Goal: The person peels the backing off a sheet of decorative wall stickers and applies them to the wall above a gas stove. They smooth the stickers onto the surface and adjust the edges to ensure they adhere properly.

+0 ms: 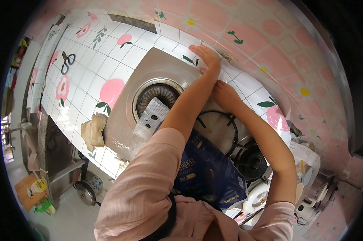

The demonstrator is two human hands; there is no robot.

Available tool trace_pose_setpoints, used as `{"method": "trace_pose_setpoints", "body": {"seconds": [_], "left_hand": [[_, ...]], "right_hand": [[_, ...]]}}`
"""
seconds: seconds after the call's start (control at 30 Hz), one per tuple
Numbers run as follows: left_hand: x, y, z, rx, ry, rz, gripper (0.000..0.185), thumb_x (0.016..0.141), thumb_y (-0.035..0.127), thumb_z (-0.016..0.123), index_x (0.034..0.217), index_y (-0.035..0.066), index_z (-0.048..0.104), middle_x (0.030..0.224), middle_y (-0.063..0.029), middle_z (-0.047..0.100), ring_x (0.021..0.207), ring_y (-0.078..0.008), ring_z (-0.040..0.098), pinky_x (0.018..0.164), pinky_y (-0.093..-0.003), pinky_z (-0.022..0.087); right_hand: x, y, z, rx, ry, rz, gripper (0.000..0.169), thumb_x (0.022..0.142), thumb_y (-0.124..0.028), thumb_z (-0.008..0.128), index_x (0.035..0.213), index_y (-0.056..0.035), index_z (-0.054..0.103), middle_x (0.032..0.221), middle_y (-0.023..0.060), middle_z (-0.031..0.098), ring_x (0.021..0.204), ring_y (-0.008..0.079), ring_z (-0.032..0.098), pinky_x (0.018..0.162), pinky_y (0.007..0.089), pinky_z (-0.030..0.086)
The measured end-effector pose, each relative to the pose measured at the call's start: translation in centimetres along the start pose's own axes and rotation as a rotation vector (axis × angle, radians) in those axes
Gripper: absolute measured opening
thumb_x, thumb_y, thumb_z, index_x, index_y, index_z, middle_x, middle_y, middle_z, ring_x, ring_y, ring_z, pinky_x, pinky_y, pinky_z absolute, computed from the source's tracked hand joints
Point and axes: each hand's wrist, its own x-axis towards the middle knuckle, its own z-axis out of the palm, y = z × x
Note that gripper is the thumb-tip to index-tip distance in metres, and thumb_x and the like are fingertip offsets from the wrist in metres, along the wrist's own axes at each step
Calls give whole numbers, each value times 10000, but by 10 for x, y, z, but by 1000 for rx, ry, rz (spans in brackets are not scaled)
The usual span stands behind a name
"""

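Observation:
My left hand (pixel 206 56) lies flat with its fingers stretched out on a white tile-patterned adhesive sheet (pixel 166 42) behind the stove. Under its palm the sheet meets the pink wall. My right hand (pixel 227 95) presses on the same sheet close to my left wrist. Its fingertips are partly hidden by my left forearm, so its grip is unclear. Below both arms is a steel gas stove (pixel 124 120) with one open burner (pixel 157 96). A dark blue paper-towel pack (pixel 208 168) rests across the stove, next to a perforated white plastic piece (pixel 153 117).
Scissors (pixel 67 62) lie on the covered counter at left. A crumpled cloth (pixel 94 130) sits beside the stove. A black pot-support ring (pixel 234 132) and a burner part (pixel 253 161) are at right. A lidded pot (pixel 86 192) stands low at left.

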Motion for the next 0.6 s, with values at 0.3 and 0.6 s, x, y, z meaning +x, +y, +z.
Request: {"method": "trace_pose_setpoints", "body": {"seconds": [0.3, 0.6], "left_hand": [[-17, 10, -26, -717, -301, -287, 655, 826, 459, 140, 1252, -2, -48, 1326, -139, -76, 1230, -233, -62, 988, -351, -6], [40, 7, -140, -825, -752, -384, 476, 784, 330, 449, 1151, 69, 294, 1124, -116, 405, 990, -238, 423, 830, -381, 324]], "right_hand": [[-31, -31, -19, 107, 233, 76, 367, 657, -114, 491, 999, 17, 468, 1057, 132, 469, 1027, 223, 417, 894, 320, 309], [-168, -92, -98, 333, 424, 413, 422, 697, -107, 519, 1078, 33, 404, 1157, 163, 397, 1061, 277, 387, 903, 346, 308]]}}
